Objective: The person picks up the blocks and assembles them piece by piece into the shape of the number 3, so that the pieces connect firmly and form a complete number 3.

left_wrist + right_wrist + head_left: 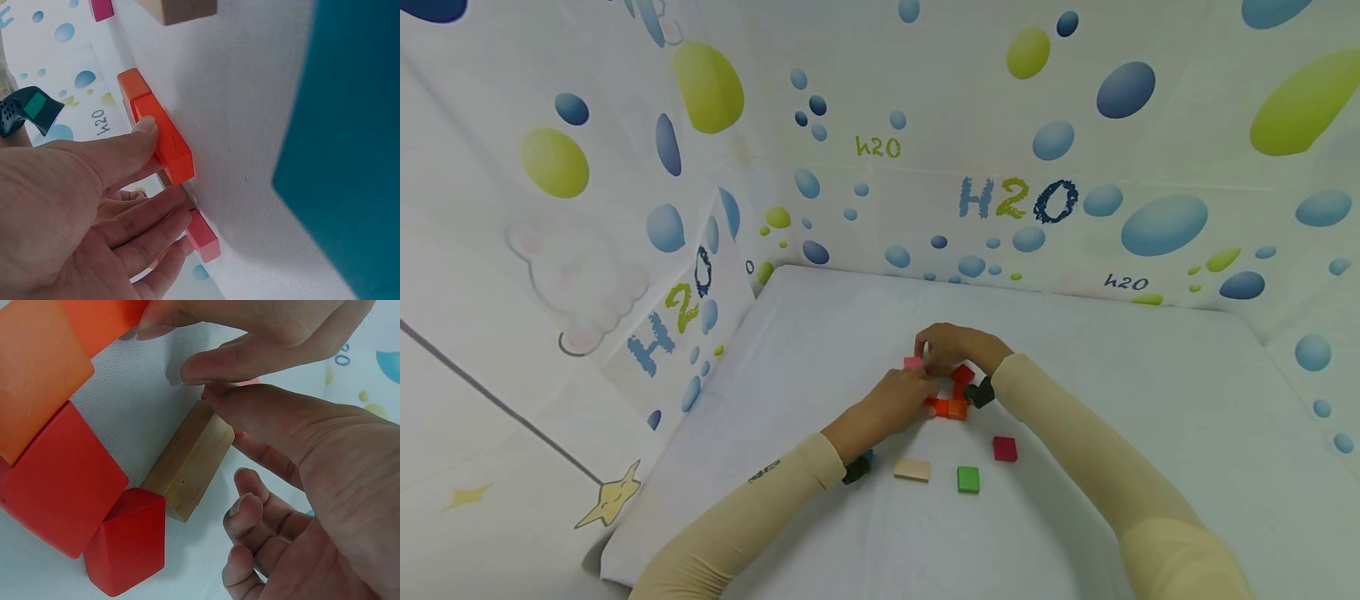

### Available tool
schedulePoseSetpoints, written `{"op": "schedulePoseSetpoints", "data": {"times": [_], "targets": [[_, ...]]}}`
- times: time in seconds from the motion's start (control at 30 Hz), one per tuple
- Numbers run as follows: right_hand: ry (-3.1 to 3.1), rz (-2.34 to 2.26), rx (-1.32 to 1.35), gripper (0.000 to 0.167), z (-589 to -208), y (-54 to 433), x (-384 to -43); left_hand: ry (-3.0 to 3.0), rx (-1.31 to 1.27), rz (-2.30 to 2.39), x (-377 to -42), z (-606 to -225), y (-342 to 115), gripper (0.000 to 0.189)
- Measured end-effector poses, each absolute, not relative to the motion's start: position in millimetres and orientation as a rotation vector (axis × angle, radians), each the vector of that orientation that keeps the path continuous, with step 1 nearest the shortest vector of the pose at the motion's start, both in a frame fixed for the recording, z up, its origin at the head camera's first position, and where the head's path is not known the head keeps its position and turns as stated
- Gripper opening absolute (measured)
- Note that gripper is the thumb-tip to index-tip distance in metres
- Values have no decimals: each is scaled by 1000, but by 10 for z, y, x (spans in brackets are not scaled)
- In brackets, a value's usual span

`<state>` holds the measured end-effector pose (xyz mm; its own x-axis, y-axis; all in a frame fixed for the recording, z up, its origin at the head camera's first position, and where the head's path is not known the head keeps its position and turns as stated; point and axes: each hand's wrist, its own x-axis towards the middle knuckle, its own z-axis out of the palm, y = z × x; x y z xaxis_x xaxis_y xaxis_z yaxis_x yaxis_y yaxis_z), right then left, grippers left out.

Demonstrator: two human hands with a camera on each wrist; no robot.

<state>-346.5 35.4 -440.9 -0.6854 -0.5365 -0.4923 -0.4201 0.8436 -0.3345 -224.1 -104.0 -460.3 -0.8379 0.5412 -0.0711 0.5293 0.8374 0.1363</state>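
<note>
My left hand (895, 402) pinches an orange-red block (166, 140), thumb on its outer face and a finger on its inner face. An orange block (957, 410) adjoins it. My right hand (958, 344) holds one end of a natural wooden block (190, 459) between thumb and finger. Close by the wooden block's other end stands a small red block (128, 540), beside a larger red block (69, 481). Near the fingers of both hands lies a pink block (203, 236), which the right hand partly hides in the right wrist view.
Toward the front of the white table (820, 333) lie a pale wooden block (912, 470), a green block (967, 480) and a crimson block (1004, 449). A teal block (356, 144) looms large in the left wrist view. Patterned sheets (925, 100) rise behind and at the left.
</note>
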Motion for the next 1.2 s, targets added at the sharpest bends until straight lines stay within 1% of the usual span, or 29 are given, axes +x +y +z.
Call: {"op": "schedulePoseSetpoints", "data": {"times": [0.77, 1.03, 1.2], "targets": [[2425, -273, -702, 31, -4366, 368, -3415, 2885, 824, 202, -2226, -4564, -1032, 31], [2425, -306, -690, 34, -4296, 432, -3435, 2889, 826, 191, -2228, -4530, -1022, 21], [2458, -358, -728, 34, -4201, 536, -3435, 2879, 808, 196, -2222, -4518, -1011, 22]]}}
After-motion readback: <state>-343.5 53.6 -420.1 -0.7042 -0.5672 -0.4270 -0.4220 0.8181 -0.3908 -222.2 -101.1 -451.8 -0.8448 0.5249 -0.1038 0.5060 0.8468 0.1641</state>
